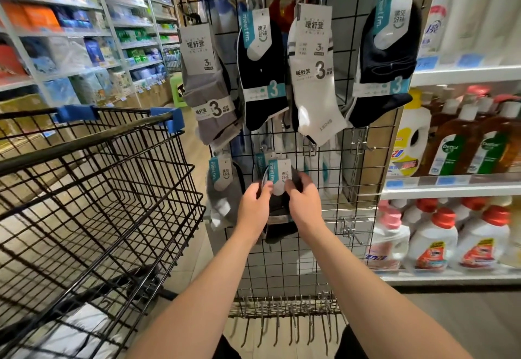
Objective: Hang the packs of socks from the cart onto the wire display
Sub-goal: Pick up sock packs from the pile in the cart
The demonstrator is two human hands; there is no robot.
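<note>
A black wire display (363, 212) stands in front of me with several sock packs hanging on its hooks. Both hands hold a dark sock pack (279, 178) with a white and teal card against the second row. My left hand (253, 203) pinches its left edge and my right hand (303, 200) grips its right side. A grey sock pack (222, 189) hangs just to the left. The top row carries a grey pack (208, 87), a navy pack (263, 76), a white pack (314, 76) and another navy pack (386, 59). The black wire cart (93, 189) is at my left.
Bare metal hooks (351, 229) stick out of the grid to the right of my hands, and more hooks (284, 316) line its bottom edge. Shelves of detergent bottles (434, 243) flank the display on the right. Store shelving (70, 34) runs along the aisle at the left.
</note>
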